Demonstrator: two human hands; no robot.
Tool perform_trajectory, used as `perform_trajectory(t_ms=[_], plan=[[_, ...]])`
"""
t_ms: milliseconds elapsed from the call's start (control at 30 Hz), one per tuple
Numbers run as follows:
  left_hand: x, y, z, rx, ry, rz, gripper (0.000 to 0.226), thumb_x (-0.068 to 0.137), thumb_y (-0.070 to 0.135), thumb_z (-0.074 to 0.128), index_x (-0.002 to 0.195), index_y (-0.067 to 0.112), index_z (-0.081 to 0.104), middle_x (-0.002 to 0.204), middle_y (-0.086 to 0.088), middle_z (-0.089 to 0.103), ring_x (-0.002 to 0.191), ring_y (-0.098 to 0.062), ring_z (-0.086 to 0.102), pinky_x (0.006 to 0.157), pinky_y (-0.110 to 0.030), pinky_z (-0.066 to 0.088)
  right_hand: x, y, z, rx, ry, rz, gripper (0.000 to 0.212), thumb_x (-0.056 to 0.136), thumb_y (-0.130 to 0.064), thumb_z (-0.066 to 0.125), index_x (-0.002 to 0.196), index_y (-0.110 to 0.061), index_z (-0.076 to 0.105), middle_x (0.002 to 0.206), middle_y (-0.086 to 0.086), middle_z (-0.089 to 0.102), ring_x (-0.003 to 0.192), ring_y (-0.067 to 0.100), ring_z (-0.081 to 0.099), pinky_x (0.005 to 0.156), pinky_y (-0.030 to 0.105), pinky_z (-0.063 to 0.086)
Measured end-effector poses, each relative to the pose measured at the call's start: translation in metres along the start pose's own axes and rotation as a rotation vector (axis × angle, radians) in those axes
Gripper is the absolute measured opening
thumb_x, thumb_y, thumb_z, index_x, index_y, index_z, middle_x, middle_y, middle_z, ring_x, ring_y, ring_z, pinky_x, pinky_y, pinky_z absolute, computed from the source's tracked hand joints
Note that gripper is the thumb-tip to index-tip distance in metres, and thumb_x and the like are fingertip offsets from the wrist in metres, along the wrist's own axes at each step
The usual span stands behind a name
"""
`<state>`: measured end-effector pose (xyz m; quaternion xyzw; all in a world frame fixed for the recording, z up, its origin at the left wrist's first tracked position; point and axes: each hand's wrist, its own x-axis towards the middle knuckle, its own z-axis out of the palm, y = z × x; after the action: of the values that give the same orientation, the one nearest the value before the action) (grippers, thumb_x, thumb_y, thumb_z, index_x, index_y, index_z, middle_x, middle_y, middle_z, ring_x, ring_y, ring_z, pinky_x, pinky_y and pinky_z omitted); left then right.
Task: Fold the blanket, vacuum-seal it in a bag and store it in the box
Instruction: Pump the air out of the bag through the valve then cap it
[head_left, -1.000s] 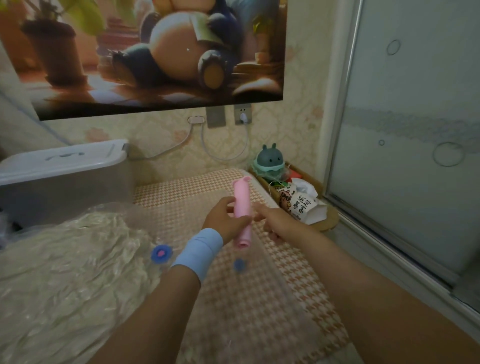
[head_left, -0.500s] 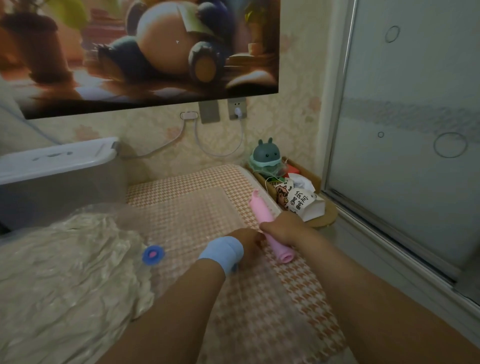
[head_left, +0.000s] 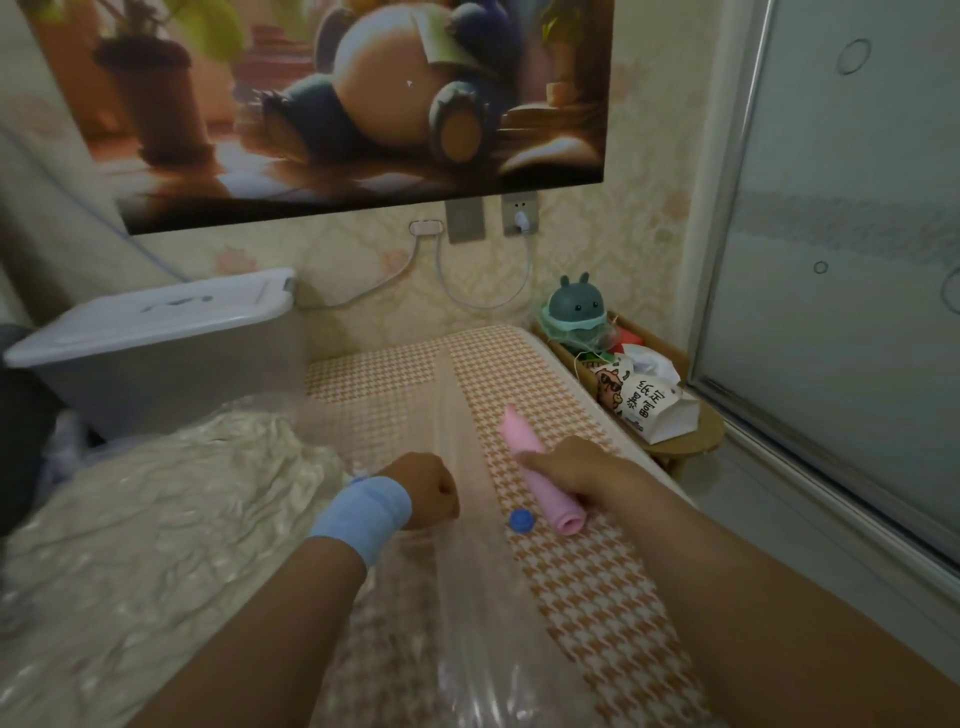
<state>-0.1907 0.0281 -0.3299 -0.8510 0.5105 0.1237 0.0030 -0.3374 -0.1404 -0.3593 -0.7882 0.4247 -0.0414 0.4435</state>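
Note:
A cream blanket (head_left: 156, 519) lies inside a clear vacuum bag (head_left: 467, 597) on the bed, filling the left half of the view. My right hand (head_left: 576, 470) grips a pink hand pump (head_left: 540, 467), which lies slanted on the checked sheet. A small blue valve cap (head_left: 521, 520) rests on the bag's edge just left of the pump's near end. My left hand (head_left: 428, 491), with a blue wristband, is curled in a fist on the bag's empty flat part. A grey lidded storage box (head_left: 156, 332) stands at the back left.
The bed's orange checked sheet (head_left: 597, 597) runs to the right edge. A small wooden side table (head_left: 691, 431) holds a teal toy, a tissue pack and clutter. A glass sliding door (head_left: 831, 312) stands right. Cables hang from wall sockets.
The pump went from upright between both hands to lying low on the sheet in my right hand. My left hand let go and drew back onto the bag. The blue cap now lies beside the pump.

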Motion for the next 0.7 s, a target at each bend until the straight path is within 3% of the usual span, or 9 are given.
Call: perform_trajectory(t_ms=[67,133,267,367,467,500,600,700], plan=[[0.0,0.0,0.008,-0.05,-0.039,-0.005,0.032,0.087,0.038,0.06,0.116,0.028,0.067,0.119,0.002,0.064,0.112,-0.019,0.059,0.099,-0.029,0.045,0.002,0.0,-0.006,0.035,-0.006,0.005,0.03,0.101,-0.031,0.047,0.102,-0.003,0.059,0.109,0.017,0.063,0.091,0.027,0.061,0.084,0.037,0.055],[0.005,0.001,0.013,-0.069,-0.091,0.0,0.051,0.082,0.047,0.067,0.13,0.034,0.054,0.124,0.003,0.061,0.116,-0.019,0.057,0.103,-0.031,0.042,0.002,0.002,-0.016,-0.029,0.022,0.0,0.028,0.101,-0.013,0.045,0.113,0.004,0.064,0.107,0.016,0.064,0.088,0.027,0.06,0.072,0.032,0.049],[0.013,0.006,0.013,0.021,-0.106,0.009,0.077,0.072,0.054,0.075,0.139,0.035,0.043,0.132,0.001,0.055,0.125,-0.022,0.049,0.107,-0.036,0.038,0.002,0.01,-0.03,-0.009,0.067,-0.067,0.048,0.102,-0.011,0.049,0.148,-0.001,0.04,0.149,0.017,0.044,0.123,0.033,0.054,0.08,0.036,0.049],[0.011,0.01,0.013,0.137,-0.07,0.043,0.078,0.07,0.057,0.075,0.138,0.036,0.044,0.136,-0.001,0.045,0.131,-0.024,0.036,0.11,-0.041,0.034,-0.001,0.013,-0.033,0.097,0.015,-0.086,0.051,0.103,-0.01,0.045,0.153,-0.012,0.033,0.152,0.012,0.043,0.129,0.032,0.052,0.073,0.036,0.053],[0.007,0.013,0.013,0.152,-0.061,0.053,0.077,0.071,0.055,0.074,0.139,0.036,0.044,0.141,-0.002,0.038,0.133,-0.026,0.029,0.111,-0.042,0.032,-0.003,0.008,-0.036,-0.034,0.11,-0.193,0.053,0.098,0.002,0.043,0.15,-0.009,0.039,0.151,0.013,0.045,0.137,0.024,0.046,0.102,0.032,0.044],[0.006,0.013,0.014,0.131,-0.065,0.045,0.076,0.072,0.054,0.074,0.139,0.035,0.044,0.141,-0.002,0.037,0.134,-0.026,0.029,0.111,-0.042,0.032,-0.006,0.003,-0.037,-0.062,0.134,-0.231,0.052,0.096,0.004,0.043,0.147,-0.008,0.044,0.15,0.012,0.047,0.136,0.022,0.046,0.105,0.031,0.041],[0.001,0.012,0.015,0.054,-0.052,0.039,0.074,0.074,0.05,0.075,0.14,0.035,0.043,0.142,-0.002,0.038,0.134,-0.025,0.031,0.111,-0.04,0.032,-0.019,-0.018,-0.026,-0.223,0.174,-0.379,0.04,0.091,-0.003,0.055,0.125,-0.02,0.065,0.141,-0.001,0.055,0.129,0.019,0.051,0.106,0.035,0.044],[-0.002,0.009,0.016,-0.026,0.006,0.037,0.071,0.078,0.042,0.075,0.14,0.033,0.042,0.144,-0.002,0.038,0.135,-0.023,0.032,0.111,-0.037,0.031,-0.031,-0.037,-0.001,-0.573,0.096,-0.534,0.026,0.082,-0.02,0.066,0.104,-0.033,0.075,0.127,-0.009,0.065,0.12,0.014,0.057,0.095,0.024,0.042]])
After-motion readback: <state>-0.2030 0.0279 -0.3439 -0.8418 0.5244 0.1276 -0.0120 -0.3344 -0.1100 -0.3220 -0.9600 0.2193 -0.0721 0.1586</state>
